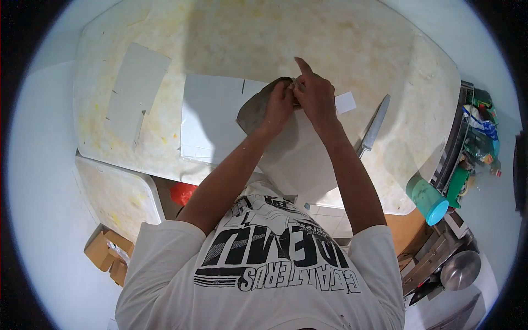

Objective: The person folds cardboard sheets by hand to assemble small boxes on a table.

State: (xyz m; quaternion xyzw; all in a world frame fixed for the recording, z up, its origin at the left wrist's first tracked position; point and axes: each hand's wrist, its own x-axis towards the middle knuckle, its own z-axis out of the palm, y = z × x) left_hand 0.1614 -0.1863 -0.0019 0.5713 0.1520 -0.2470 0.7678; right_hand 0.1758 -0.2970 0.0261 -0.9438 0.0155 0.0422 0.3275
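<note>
A dark grey-green, flat, flexible-looking piece (254, 110) is held up over a pale sheet of cardboard (206, 118); its exact kind cannot be made out. My left hand (279, 106) grips its right-hand edge, fingers curled and thumb toward the other hand. Close beside it, my right hand (317, 94) pinches at the same edge, index finger stretched away from me. The fingertips of both hands meet, partly hiding what lies between them. Just right of my right hand is a small white card (345, 103). Farther right, a knife (376, 127) lies with its tip pointing away.
A grey cut sheet (137, 82) with slits rests on the left of the stained white table (242, 33). By the right edge stands a clear container with a teal lid (436, 211). Bottles and packets (481, 137) crowd a rack beyond. An open cardboard box (104, 250) sits lower left.
</note>
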